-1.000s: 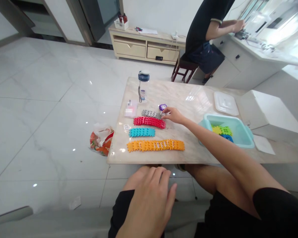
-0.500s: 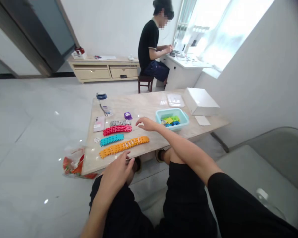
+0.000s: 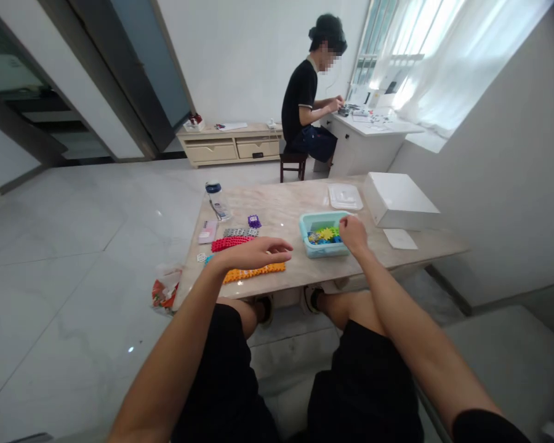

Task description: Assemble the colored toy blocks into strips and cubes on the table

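Note:
My left hand (image 3: pixel 261 252) reaches over the joined strips of plastic pieces with its fingers stretched out and nothing in them. Below and behind it lie an orange strip (image 3: pixel 263 271), a red strip (image 3: pixel 222 243), a grey strip (image 3: pixel 234 232) and a mostly covered blue strip (image 3: pixel 208 259). At the right rim of the light-blue bin (image 3: pixel 325 250), my right hand (image 3: pixel 353 234) is closed; whatever its fingers hold is hidden. Yellow-green gear-like pieces (image 3: pixel 327 234) and blue pieces lie in the bin. A small purple stack (image 3: pixel 254 221) stands behind the strips.
A water bottle (image 3: pixel 218 203), a pink phone (image 3: pixel 207 232) and a small white piece (image 3: pixel 202 258) are on the table's left. Right of the bin are a clear lid (image 3: pixel 345 197), a white box (image 3: pixel 401 200) and a paper (image 3: pixel 400 239). Another person (image 3: pixel 307 104) sits at a far desk.
My right hand has moved right from the table middle to the bin and closed. My left hand has risen from the table's front edge to over the strips. The view has shifted.

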The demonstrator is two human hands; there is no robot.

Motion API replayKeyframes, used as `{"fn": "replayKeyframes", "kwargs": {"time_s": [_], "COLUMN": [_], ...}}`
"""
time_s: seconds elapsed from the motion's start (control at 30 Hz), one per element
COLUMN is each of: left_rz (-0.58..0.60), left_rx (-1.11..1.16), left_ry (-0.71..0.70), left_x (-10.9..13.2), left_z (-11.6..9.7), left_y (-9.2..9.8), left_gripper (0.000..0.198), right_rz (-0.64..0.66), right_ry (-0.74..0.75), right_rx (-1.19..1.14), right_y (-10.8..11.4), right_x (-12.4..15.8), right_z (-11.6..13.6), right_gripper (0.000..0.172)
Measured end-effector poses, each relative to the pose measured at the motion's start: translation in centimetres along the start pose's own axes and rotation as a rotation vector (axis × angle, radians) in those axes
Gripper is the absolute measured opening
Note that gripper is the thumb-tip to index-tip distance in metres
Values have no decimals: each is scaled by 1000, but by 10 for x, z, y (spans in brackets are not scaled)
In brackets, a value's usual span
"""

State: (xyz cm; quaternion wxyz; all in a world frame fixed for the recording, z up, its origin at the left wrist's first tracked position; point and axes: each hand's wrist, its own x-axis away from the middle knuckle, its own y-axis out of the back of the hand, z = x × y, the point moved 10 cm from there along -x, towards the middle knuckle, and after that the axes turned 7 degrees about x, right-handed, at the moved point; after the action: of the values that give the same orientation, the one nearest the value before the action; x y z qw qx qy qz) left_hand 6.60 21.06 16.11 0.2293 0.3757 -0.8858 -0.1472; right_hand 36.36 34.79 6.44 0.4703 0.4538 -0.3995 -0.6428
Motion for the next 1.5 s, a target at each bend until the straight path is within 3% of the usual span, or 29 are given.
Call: {"fn": "replayKeyframes", "kwargs": {"time_s": [0.07, 0.13, 0.23, 0.3, 0.43, 0.53, 0.67, 0.9, 1.13, 1.33, 1.5], "left_rz": [114, 79, -152, -176, -120, -153, -199, -15, -85, 24, 15], "left_rx": [122, 98, -476, -599, -695, -713, -687, -495, -651, -664, -673], "left_ry": [-62, -38, 116, 126, -12, -84, 15, 98, 133, 76, 108], "left_x": [-27, -55, -82, -88, -79, -64, -43, -23, -29, -43, -49], "left_z": [-4, 13, 51, 62, 60, 61, 84, 106, 107, 106, 108], "left_y": [-8, -13, -15, -30, -49, -34, -13, -25, -23, -48, -40], "left_gripper": [56, 53, 38, 32, 40, 40, 38, 42, 47, 40, 40], "right_rz": [55, 96, 184, 272, 384, 448, 531, 521, 528, 582, 590], "right_ry": [34, 71, 116, 189, 249, 228, 221, 172, 111, 97, 108], "right_rx": [24, 42, 157, 245, 306, 338, 395, 470, 456, 449, 437], "right_y": [-18, -32, -52, -66, -91, -109, -126, -126, -142, -161, -164], "right_x": [1, -2, -16, -29, -50, -55, -46, -41, -38, -41, -45], "right_z": [-18, -27, -35, -34, -34, -35, -35, -45, -39, -30, -33], "right_gripper": [36, 34, 39, 46, 50, 45, 40, 63, 62, 63, 63]}}
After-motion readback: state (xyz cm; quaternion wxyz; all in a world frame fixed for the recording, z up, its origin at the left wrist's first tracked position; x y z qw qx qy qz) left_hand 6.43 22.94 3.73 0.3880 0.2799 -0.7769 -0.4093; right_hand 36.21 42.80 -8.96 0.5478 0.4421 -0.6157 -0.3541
